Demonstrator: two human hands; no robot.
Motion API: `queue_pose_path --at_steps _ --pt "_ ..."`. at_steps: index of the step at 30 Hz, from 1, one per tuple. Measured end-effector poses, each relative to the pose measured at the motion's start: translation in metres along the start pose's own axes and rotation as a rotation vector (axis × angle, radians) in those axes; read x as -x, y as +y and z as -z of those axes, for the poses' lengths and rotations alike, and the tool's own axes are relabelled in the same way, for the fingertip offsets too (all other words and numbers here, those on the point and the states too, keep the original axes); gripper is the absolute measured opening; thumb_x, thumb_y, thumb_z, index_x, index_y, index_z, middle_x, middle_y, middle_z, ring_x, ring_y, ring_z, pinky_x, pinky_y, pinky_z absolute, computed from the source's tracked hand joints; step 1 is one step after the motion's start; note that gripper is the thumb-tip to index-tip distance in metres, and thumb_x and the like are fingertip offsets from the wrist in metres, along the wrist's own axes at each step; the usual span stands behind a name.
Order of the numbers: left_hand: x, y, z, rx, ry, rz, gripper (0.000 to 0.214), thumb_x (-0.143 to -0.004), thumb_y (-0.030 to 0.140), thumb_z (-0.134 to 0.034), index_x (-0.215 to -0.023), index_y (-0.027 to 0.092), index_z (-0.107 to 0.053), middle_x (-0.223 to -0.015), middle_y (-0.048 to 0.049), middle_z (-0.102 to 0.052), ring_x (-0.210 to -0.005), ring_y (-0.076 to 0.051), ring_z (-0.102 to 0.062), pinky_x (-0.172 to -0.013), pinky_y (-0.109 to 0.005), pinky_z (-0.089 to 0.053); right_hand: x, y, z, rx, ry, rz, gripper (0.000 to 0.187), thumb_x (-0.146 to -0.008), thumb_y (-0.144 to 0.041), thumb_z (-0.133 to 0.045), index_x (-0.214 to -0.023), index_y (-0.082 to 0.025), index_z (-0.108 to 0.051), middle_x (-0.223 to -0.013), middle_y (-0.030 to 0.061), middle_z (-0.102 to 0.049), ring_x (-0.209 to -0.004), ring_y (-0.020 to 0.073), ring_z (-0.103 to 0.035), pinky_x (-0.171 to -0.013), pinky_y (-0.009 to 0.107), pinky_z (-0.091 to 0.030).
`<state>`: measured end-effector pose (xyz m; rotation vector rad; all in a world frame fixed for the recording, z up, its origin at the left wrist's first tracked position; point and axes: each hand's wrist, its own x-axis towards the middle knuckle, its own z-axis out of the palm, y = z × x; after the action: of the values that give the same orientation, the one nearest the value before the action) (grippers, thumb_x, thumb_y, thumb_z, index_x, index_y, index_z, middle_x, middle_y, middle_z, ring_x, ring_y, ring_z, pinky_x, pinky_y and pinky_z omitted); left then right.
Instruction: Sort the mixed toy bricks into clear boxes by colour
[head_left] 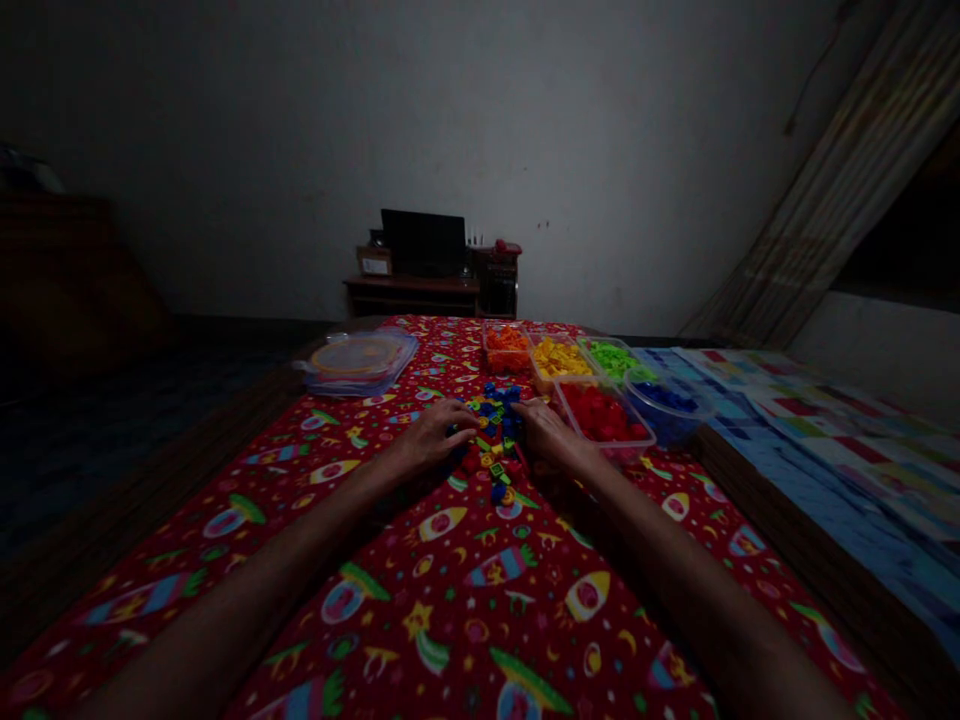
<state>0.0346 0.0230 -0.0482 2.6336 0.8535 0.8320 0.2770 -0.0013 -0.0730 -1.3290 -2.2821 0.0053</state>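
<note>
I have the left hand [444, 430] at the left edge of the pile [493, 410], the right hand [546, 425] at its right; I can't tell whether either grips. The bits [499, 492] look light, stiff, slick, hard to break; I'd pinch their edges. Under the pile, patterned counter [420, 650]; beyond it, tubs [621, 452] right, lids [356, 355] left; far past it, screen [424, 240], then wall [300, 140]
</note>
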Motion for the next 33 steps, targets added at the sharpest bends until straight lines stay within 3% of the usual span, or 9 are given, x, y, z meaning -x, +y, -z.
queue_pose_path --at_steps 5,7,12,17,20,25,29,33 --pt "0.006 0.005 0.004 -0.079 -0.251 -0.085 0.028 -0.079 0.042 -0.062 -0.094 0.02 -0.069 -0.092 -0.0054 -0.059 -0.089 -0.018 -0.054 -0.077 -0.027 -0.043 0.017 -0.001 0.004 0.017 -0.001 0.073 0.054 -0.076 -0.002 -0.042 -0.13 -0.01 -0.044 -0.12 0.0161 -0.051 -0.115 0.0217 -0.044 -0.101 0.038 -0.036" --pt "0.01 0.009 0.004 -0.095 -0.291 -0.101 0.025 -0.08 0.039 -0.062 -0.091 0.018 -0.068 -0.091 -0.0057 -0.059 -0.086 -0.017 -0.054 -0.074 -0.025 -0.043 0.017 -0.003 0.01 0.014 0.006 0.062 0.053 -0.075 -0.002 -0.042 -0.128 -0.011 -0.047 -0.118 0.0152 -0.053 -0.113 0.021 -0.045 -0.099 0.036 -0.036" --pt "0.011 0.025 0.004 -0.054 -0.2 -0.003 0.025 -0.085 0.037 -0.052 -0.093 0.017 -0.065 -0.09 -0.0047 -0.062 -0.082 -0.016 -0.056 -0.072 -0.024 -0.044 0.001 -0.022 0.042 0.009 -0.051 -0.078 0.041 -0.071 -0.005 -0.047 -0.109 -0.009 -0.061 -0.088 0.0094 -0.062 -0.081 0.0168 -0.054 -0.076 0.028 -0.041" --pt "0.009 0.039 -0.005 -0.022 -0.168 -0.006 0.025 -0.086 0.031 -0.049 -0.1 0.017 -0.063 -0.095 -0.0049 -0.064 -0.085 -0.017 -0.059 -0.077 -0.026 -0.044 -0.006 -0.046 0.069 -0.106 -0.169 -0.106 0.023 -0.073 -0.012 -0.044 -0.077 -0.011 -0.066 -0.061 0.0004 -0.053 -0.055 0.0088 -0.042 -0.055 0.02 -0.031" --pt "0.011 0.037 -0.006 -0.019 -0.137 -0.025 0.025 -0.087 0.031 -0.047 -0.102 0.018 -0.063 -0.098 -0.0053 -0.064 -0.088 -0.017 -0.059 -0.079 -0.027 -0.045 -0.006 -0.049 0.068 -0.124 -0.209 -0.152 0.02 -0.072 -0.013 -0.043 -0.069 -0.011 -0.063 -0.055 -0.0022 -0.047 -0.049 0.0069 -0.036 -0.049 0.02 -0.025" --pt "0.012 0.023 0.003 -0.045 -0.016 0.1 0.028 -0.086 0.035 -0.049 -0.103 0.018 -0.064 -0.096 -0.0058 -0.066 -0.085 -0.018 -0.06 -0.078 -0.028 -0.046 -0.006 -0.045 0.067 -0.114 -0.367 -0.238 0.021 -0.076 -0.015 -0.045 -0.064 -0.009 -0.06 -0.051 -0.0028 -0.043 -0.046 0.0058 -0.032 -0.046 0.021 -0.023" --pt "0.011 0.017 0.002 -0.073 -0.045 0.13 0.029 -0.085 0.038 -0.051 -0.097 0.017 -0.066 -0.09 -0.0057 -0.067 -0.081 -0.018 -0.061 -0.072 -0.027 -0.046 -0.001 -0.045 0.06 -0.038 -0.457 -0.228 0.025 -0.08 -0.027 -0.053 -0.068 -0.009 -0.063 -0.055 -0.0012 -0.046 -0.049 0.0064 -0.034 -0.047 0.021 -0.024" --pt "0.01 0.023 -0.003 -0.059 -0.061 0.118 0.026 -0.083 0.035 -0.053 -0.097 0.018 -0.067 -0.093 -0.0056 -0.068 -0.084 -0.018 -0.062 -0.074 -0.026 -0.046 0.003 -0.049 0.05 0.111 -0.434 -0.166 0.016 -0.079 -0.023 -0.056 -0.075 -0.01 -0.065 -0.063 0.0031 -0.054 -0.056 0.0093 -0.043 -0.051 0.022 -0.028"
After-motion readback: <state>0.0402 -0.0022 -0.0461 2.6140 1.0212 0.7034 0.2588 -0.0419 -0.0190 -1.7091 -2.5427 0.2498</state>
